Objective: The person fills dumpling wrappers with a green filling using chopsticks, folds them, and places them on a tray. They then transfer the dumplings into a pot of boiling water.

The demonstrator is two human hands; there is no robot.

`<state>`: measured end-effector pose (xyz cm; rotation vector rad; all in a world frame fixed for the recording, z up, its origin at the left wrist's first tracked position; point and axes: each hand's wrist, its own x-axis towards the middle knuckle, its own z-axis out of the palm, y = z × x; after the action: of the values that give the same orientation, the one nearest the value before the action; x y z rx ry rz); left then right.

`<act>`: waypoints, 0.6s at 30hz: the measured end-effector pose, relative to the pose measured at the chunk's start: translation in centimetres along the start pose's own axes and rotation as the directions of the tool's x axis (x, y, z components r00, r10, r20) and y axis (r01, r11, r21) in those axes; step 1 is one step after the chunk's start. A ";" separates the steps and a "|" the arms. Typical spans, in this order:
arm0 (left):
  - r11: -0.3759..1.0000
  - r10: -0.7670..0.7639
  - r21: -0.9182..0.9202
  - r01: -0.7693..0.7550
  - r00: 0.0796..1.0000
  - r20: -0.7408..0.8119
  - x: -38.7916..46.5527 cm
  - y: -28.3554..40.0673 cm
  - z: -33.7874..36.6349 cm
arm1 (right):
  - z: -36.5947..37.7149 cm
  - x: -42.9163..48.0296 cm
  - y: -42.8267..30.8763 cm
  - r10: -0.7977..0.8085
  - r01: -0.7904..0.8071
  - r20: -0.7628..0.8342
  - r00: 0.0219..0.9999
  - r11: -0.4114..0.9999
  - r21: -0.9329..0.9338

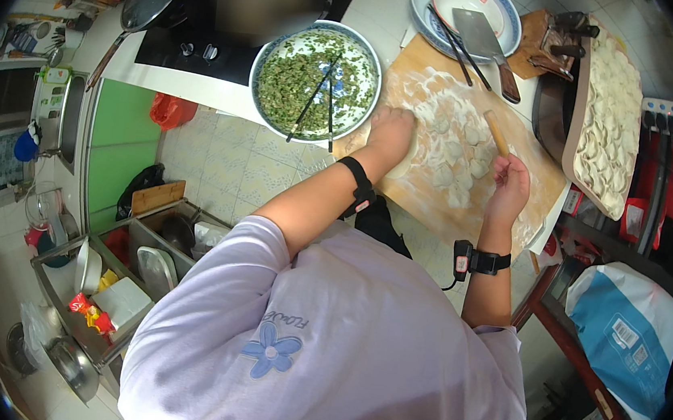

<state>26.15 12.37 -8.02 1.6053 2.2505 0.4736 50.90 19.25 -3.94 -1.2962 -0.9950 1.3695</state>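
Note:
My left hand [391, 131] lies palm down at the left side of a floured wooden board [427, 209], over pale dough [403, 163] that shows beside it; its fingers are partly hidden. In my right hand [511, 177] is a short wooden rolling pin [496, 133], raised at an angle over the board. Between the hands, several small pieces of dough [453, 151] lie in loose flour. Just left of the board stands a large bowl of green chopped filling [282, 83], with dark chopsticks [312, 103] resting in it.
A cleaver [480, 38] and chopsticks lie across nested bowls [419, 11] behind the board. Right of these stand a wooden knife block [532, 43] and a tray of dumplings [575, 130]. A stove [229, 63] with a lidded or covered pan is at the back left.

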 end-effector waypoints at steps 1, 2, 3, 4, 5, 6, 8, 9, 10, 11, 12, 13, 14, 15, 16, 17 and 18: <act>1.000 -0.016 -0.012 0.016 1.000 0.020 0.0 0.0 0.0 | 0.6 -0.2 -0.1 -0.009 0.009 0.016 1.000 1.000 -0.003; 0.999 -0.041 0.030 0.041 0.999 0.004 -0.1 -0.1 -0.1 | 1.2 -0.3 -0.2 -0.006 0.006 0.028 1.000 1.000 0.004; 0.999 -0.030 0.017 0.029 1.000 0.005 0.0 -0.2 -0.3 | 1.9 -0.4 -0.4 -0.004 0.003 0.040 0.999 1.000 0.009; 1.000 -0.022 0.000 0.022 0.999 0.037 0.0 -0.3 -0.5 | 2.4 -0.5 -0.6 0.008 -0.008 0.033 0.999 1.000 0.008; 1.000 -0.014 -0.017 0.015 0.997 0.070 0.0 -0.4 -0.9 | 3.0 -0.7 -0.8 -0.006 0.006 0.058 0.998 1.000 0.001; 0.998 0.053 -0.043 -0.053 0.999 -0.011 -0.1 -0.6 -1.4 | 3.6 -0.8 -1.0 -0.010 0.011 0.065 0.998 1.000 -0.012; 0.983 0.042 -0.180 -0.047 0.999 -0.033 -0.1 -0.2 -2.3 | 4.3 -1.1 -1.3 -0.035 0.040 0.086 0.996 0.997 -0.061; 0.969 0.033 -0.243 -0.039 0.999 -0.029 -0.1 0.2 -2.9 | 4.6 -1.2 -1.4 -0.054 0.064 0.101 0.993 0.993 -0.094; 0.942 0.042 -0.327 -0.078 0.992 -0.116 -0.4 0.5 -3.6 | 4.9 -1.2 -1.5 -0.083 0.099 0.136 0.987 0.988 -0.117; 0.869 -0.015 -0.493 -0.036 0.995 -0.098 -0.8 0.8 -4.2 | 5.2 -1.3 -1.4 -0.074 0.091 0.120 0.990 0.985 -0.145; 0.767 -0.069 -0.642 0.005 0.995 -0.075 -1.1 1.1 -5.0 | 5.6 -1.4 -1.4 -0.076 0.095 0.124 0.989 0.983 -0.159; 0.636 -0.116 -0.771 0.033 0.992 -0.053 -1.5 1.2 -5.9 | 6.2 -1.6 -1.2 -0.088 0.110 0.136 0.987 0.980 -0.165; 0.550 -0.141 -0.834 0.036 0.989 -0.050 -1.7 0.9 -7.0 | 7.2 -1.9 -0.8 -0.102 0.142 0.178 0.979 0.963 -0.228; 0.338 -0.177 -0.938 0.077 0.984 0.017 -1.8 0.3 -8.3 | 8.4 -2.4 -0.5 -0.127 0.190 0.225 0.966 0.941 -0.281; 0.103 -0.194 -0.987 0.120 0.976 0.099 -2.1 -0.7 -9.8 | 9.7 -2.8 -0.4 -0.089 0.168 0.219 0.972 0.912 -0.373; -0.156 -0.200 -0.969 0.191 0.955 0.220 -2.5 -1.6 -11.3 | 11.1 -3.2 -0.4 -0.274 0.444 0.407 0.871 0.794 -0.415; -0.488 -0.188 -0.870 0.077 0.963 0.190 -2.9 -2.2 -12.6 | 12.9 -3.6 -0.5 -0.364 0.631 0.545 0.756 0.627 -0.456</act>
<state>19.48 7.98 2.41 0.0775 0.7941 1.7783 37.98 16.55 -1.47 -1.0323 -2.0745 0.8725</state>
